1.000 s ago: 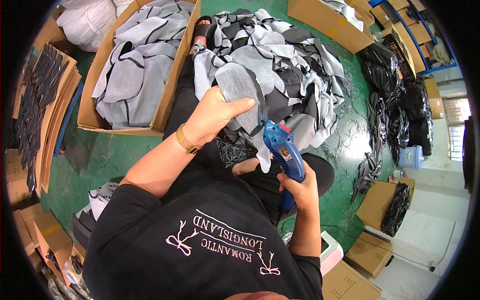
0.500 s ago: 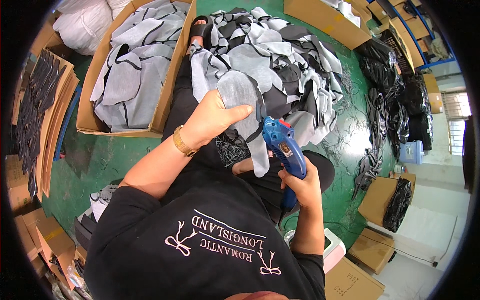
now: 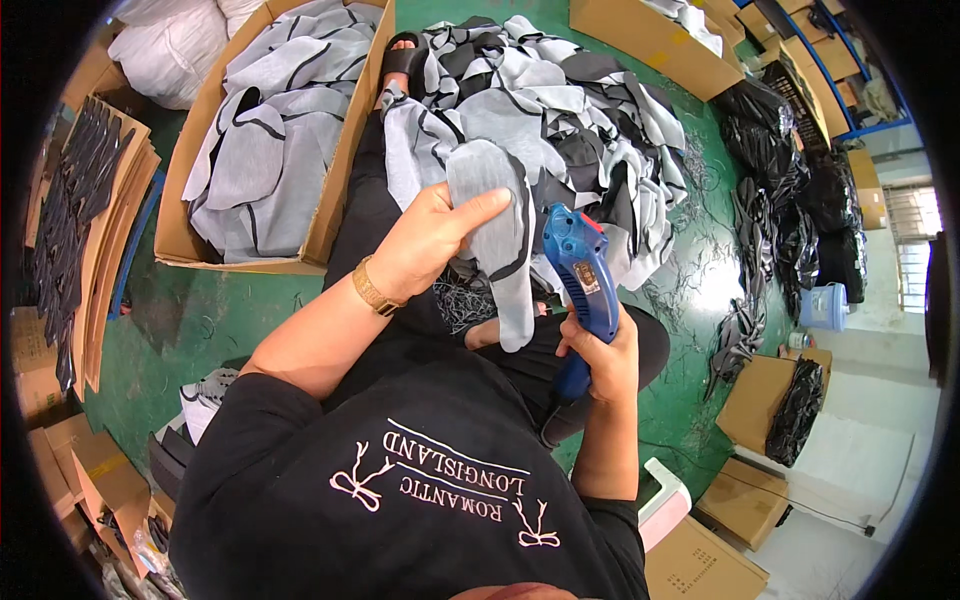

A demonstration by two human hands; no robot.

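Note:
My left hand (image 3: 428, 235) grips a long, rounded grey fabric piece (image 3: 505, 265) with a dark strip along its right edge; the thumb lies flat on top. In my right hand (image 3: 608, 358) is a blue handheld electric cutter (image 3: 583, 265) with a red button, its front end pointing up and away from me. A small gap separates the cutter's head from the fabric piece's right edge. The cutter's blade cannot be made out. Beyond both hands spreads a large heap of similar grey and black fabric pieces (image 3: 590, 130).
On the left stands an open cardboard box (image 3: 340, 190) full of grey pieces. Thin dark trimmings (image 3: 465, 303) lie between my legs on the green floor (image 3: 160, 330). Black plastic bags (image 3: 770, 150) and a light-blue bucket (image 3: 824, 306) are at the right. A cable trails along the right side.
The cutter has moved right, away from the fabric piece's edge it was touching. My left hand and the piece have shifted slightly right, and the piece has turned a little more upright.

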